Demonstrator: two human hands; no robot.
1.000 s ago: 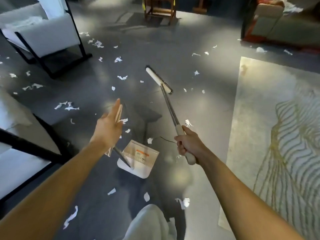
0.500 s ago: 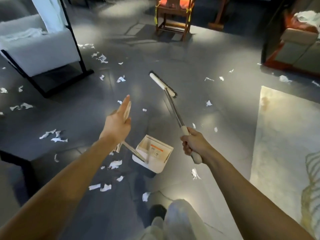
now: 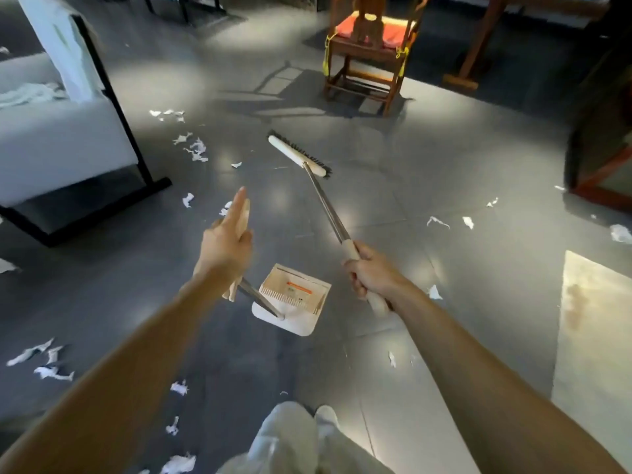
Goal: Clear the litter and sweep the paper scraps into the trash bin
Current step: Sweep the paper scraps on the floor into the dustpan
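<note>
Head view: R hand [image 3: 371,275] clenched round broom [image 3: 297,155] grip, brush head out at 12 o'clock. L hand [image 3: 227,248] holds dustpan [image 3: 294,302] handle, index finger straight; pan btwn both hands, centre. Paper scraps [image 3: 196,150] lie at 11, 3 & 7 o'clock.

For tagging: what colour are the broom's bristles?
The broom bristles are black; head view shows them best.

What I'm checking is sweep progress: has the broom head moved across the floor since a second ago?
Yes. The broom head has moved forward, closer to the wooden chair.
</note>
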